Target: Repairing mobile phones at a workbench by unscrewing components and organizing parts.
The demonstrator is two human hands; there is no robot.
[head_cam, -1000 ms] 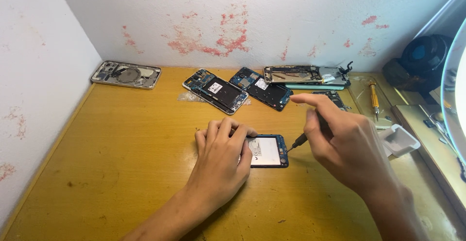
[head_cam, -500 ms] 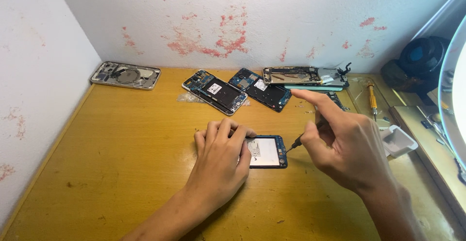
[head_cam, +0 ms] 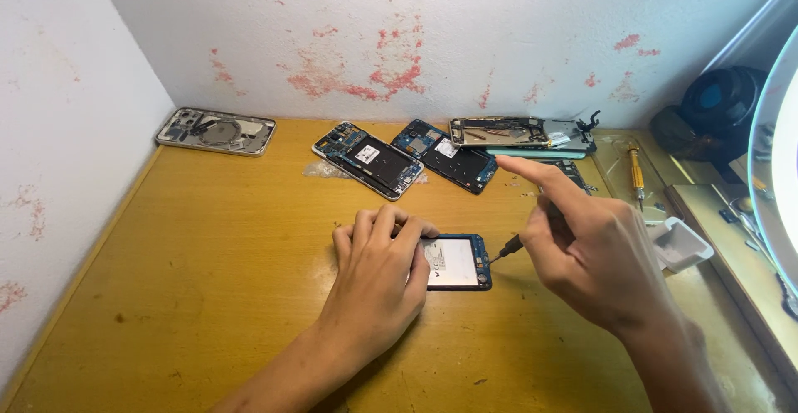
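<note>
Phone [head_cam: 455, 262] under left hand [head_cam: 378, 276], screwdriver [head_cam: 504, 250] in right hand [head_cam: 594, 255]

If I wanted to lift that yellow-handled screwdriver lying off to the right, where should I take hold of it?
Take the yellow screwdriver by its handle, coming from straight above with fingers on its two long sides. It lies flat on the table, pointing away from the wall, apart from the white tray, so both sides look free. The thin shaft offers less grip.

Repair bench: opened phones [head_cam: 416, 159]
</note>
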